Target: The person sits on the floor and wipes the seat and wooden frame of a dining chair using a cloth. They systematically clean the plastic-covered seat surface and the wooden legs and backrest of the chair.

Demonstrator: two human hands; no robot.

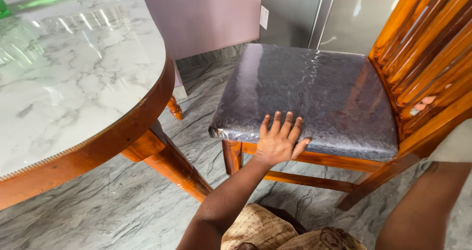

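At the far left stands a marble-topped table (73, 82) with a rounded wooden rim and turned wooden legs, its pale veined top glossy with reflections; it stands close beside the wooden chair (344, 107) without touching it. The chair stands on the grey veined floor (98, 215), between the table and a steel-coloured appliance (314, 14) at the back. Its dark grey padded seat (309, 92) is wrapped in shiny, wrinkled clear plastic film. The left hand (280, 141) lies flat on the seat's front edge, fingers spread and palm down, pressing rather than gripping anything. Further right, the slatted backrest (427, 48) rises in orange-brown wood, and the right hand (424, 103) reaches round behind it; only a few fingertips show between the slats, so it seems to be wrapped around a slat or the frame, though how firmly cannot be told. Judging by the solid frame and thick legs, the chair is probably fairly heavy and quite stiff, while the cushion gives a little and the film over it is likely slippery under a palm. The backrest rail and the wooden seat frame under the front edge look like the surest places to take hold.
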